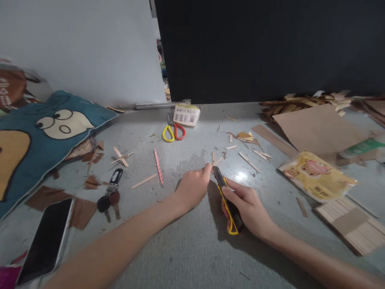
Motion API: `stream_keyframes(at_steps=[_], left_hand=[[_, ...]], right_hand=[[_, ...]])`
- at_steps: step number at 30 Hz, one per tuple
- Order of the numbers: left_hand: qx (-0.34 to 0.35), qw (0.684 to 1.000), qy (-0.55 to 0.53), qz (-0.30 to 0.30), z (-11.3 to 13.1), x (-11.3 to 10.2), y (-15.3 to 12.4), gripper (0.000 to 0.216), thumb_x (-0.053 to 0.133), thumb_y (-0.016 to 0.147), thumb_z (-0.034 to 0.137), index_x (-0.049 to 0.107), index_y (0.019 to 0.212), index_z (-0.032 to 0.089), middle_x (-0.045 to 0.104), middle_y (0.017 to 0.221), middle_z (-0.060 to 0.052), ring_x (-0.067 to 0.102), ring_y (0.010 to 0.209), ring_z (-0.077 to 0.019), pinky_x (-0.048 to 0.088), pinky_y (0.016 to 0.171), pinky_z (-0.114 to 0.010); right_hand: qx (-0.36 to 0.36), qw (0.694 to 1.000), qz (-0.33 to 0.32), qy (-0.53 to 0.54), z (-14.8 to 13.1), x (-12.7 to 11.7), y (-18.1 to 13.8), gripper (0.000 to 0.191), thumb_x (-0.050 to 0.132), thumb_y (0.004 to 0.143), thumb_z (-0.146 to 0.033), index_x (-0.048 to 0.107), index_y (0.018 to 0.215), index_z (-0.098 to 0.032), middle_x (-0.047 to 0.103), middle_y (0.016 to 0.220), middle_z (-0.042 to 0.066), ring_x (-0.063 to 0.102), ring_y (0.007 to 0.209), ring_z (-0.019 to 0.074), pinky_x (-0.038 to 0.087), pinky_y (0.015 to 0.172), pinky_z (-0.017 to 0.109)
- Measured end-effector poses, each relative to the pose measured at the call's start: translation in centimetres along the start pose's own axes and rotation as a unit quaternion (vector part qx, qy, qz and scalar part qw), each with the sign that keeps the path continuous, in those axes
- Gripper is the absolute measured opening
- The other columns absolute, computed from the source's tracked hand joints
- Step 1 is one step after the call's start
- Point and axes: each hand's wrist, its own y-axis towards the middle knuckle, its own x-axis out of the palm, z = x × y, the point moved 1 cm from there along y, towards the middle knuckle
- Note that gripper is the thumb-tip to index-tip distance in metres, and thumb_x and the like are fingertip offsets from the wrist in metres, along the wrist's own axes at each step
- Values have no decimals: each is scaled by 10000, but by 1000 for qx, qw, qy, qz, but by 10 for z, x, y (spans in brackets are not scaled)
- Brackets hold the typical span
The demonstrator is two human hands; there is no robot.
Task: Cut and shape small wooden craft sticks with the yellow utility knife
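Utility knife out, tiny wooden stick getting the blade-end treatment, I think.

So on this grey surface (186, 249), nearest to farthest: the right hand (248, 204) is gripping a black-and-yellow utility knife (234, 215), thumb along the top, nose aimed away. The left hand (192, 186) is curling in just beside that nose, fingertips at the near end of a small wooden stick (213, 157); can't tell if it's pinching or only pressing. The stick is lying flat just past both hands. Looks like the trimming step to me, though the blade itself isn't showing clearly. Next move is probably calling for a steady hold and fingertips off the cutting line. Farther back, scissors (179, 131) are sitting by a packet (186, 115).
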Motion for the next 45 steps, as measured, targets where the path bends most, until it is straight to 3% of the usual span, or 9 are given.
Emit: stream_keyframes(at_steps=[12, 16, 18, 21, 24, 36, 41, 45], left_hand=[[-12, 998, -65, 8, -2, -1, -2, 197, 424, 1008, 191, 510, 1185, 189, 746, 926, -81, 712, 779, -240, 474, 658, -316], [-96, 988, -117, 31, -9, -2, 1, 227, 345, 1026, 160, 519, 1167, 193, 702, 842, -52, 680, 749, -223, 458, 671, -313], [-128, 974, -180, 59, -14, -3, 2, 246, 288, 1067, 223, 527, 1124, 205, 639, 753, -10, 636, 692, -198, 430, 652, -298], [-83, 948, -297, 79, -18, -3, 1, 318, 255, 1100, 376, 529, 1049, 222, 540, 685, 40, 547, 628, -162, 391, 635, -279], [-32, 931, -359, 59, -17, -4, -1, 369, 243, 1102, 451, 527, 1041, 223, 489, 669, 51, 483, 610, -153, 363, 631, -280], [-9, 954, -298, 29, -12, -6, -3, 359, 244, 1102, 415, 551, 1109, 228, 666, 915, -30, 616, 842, -211, 414, 784, -341], [-10, 961, -276, 23, -12, -5, -4, 351, 253, 1098, 396, 556, 1149, 227, 709, 946, -49, 658, 874, -224, 451, 787, -343], [-2, 971, -236, 25, -11, -4, -5, 327, 261, 1097, 344, 551, 1179, 221, 744, 1008, -73, 695, 884, -232, 470, 780, -343]], right_hand=[[-40, 998, 37, -13, 2, 2, -5, 422, 584, 934, -637, 578, 888, -218, 580, 540, -34, 529, 421, 130, 440, 399, 233], [2, 999, -3, 39, 1, -1, -7, 448, 613, 902, -663, 556, 882, -219, 575, 504, -41, 510, 333, 135, 422, 338, 243], [-7, 999, 6, 35, 4, -2, -8, 458, 610, 910, -671, 549, 874, -218, 586, 514, -34, 517, 326, 134, 422, 329, 241], [-54, 998, 39, -6, 9, -2, -10, 464, 595, 934, -667, 545, 843, -215, 581, 536, -31, 524, 346, 123, 431, 341, 231], [-87, 995, 38, -29, 11, 0, -11, 447, 560, 965, -648, 565, 866, -212, 561, 536, -39, 526, 370, 121, 442, 366, 226], [-95, 993, 47, -55, 14, -1, -11, 421, 525, 999, -606, 616, 954, -197, 566, 559, -32, 519, 413, 116, 424, 400, 217], [-102, 990, 58, -72, 16, -1, -11, 435, 527, 1004, -590, 648, 1096, -183, 562, 552, -37, 515, 422, 121, 426, 409, 220], [-92, 991, 56, -76, 18, -1, -11, 433, 519, 1009, -586, 652, 1070, -179, 558, 557, -34, 519, 419, 124, 434, 404, 226]])
